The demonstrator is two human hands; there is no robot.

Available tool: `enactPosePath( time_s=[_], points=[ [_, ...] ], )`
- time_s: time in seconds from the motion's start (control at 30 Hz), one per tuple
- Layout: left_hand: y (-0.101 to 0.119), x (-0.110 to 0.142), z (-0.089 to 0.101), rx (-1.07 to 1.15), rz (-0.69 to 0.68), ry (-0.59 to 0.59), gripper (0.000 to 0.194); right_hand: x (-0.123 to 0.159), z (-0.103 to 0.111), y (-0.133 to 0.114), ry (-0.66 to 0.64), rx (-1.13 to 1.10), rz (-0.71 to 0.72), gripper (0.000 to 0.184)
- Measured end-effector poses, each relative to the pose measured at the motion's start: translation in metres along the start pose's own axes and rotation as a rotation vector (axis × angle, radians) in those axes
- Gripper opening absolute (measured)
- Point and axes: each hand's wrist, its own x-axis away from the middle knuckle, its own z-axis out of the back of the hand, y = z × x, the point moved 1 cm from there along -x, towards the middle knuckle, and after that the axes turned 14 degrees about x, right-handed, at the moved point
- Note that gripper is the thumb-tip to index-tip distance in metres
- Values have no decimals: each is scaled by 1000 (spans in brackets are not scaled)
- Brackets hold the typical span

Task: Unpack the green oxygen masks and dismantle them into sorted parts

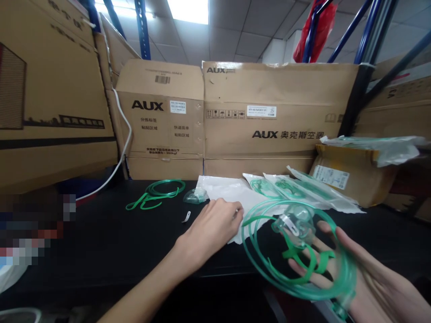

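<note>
Nearest, a wide coil of green tubing [292,292] lay across my spread right hand [373,273], raised over the black tabletop [151,246]. Well apart, my left hand [210,226] curled by white packaging [224,185]; I could not tell whether it pinched anything. The clear mask [305,224] sat near my right fingertips, green strap [311,264] below. Gentle, even support seemed best, avoiding kinks and snags.

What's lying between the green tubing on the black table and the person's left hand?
Between the green tubing and left hand lie a clear plastic piece and, nearer the viewer, a small pale strip, in the head view.
</note>
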Motion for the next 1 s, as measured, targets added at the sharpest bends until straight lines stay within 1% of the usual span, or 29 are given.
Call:
enactPosePath(
  time_s=[0.1, 0.17, 0.2, 0.3, 0.37, 0.5, 0.6, 0.7, 0.83, 1.0],
  points=[
    [-1, -2, 4, 68, 25, 42, 39, -9, 2, 4, -62, -28, -126, 18],
    [-3, -2, 3, 116, 32, 58, 41, -14, 4, 7, -75, -40, -161, 24],
    [-4, -2, 1, 142, 33, 67, 41, -15, 4, 7, -68, -42, -163, 25],
    [-7, -1, -4, 184, 16, 93, 40, -15, 0, 9, -25, -48, -112, 16],
    [-8, 1, -6, 169, 1, 116, 39, -14, -4, 10, -26, -52, -80, 14],
    [-8, 6, -10, 127, -4, 179, 39, -18, -9, 18, -16, -80, -62, 17],
    [-8, 7, -12, 123, -17, 184, 37, -24, -8, 28, 25, -83, -58, 20],
    [-9, 6, -14, 114, -16, 200, 34, -29, -6, 35, 75, -66, -9, 22],
    [-7, 6, -18, 79, -13, 237, 31, -32, -5, 37, 117, -36, 42, 26],
    [2, 5, -29, -46, 2, 245, 31, -28, -14, 41, 118, 37, 17, 27]
  ],
)
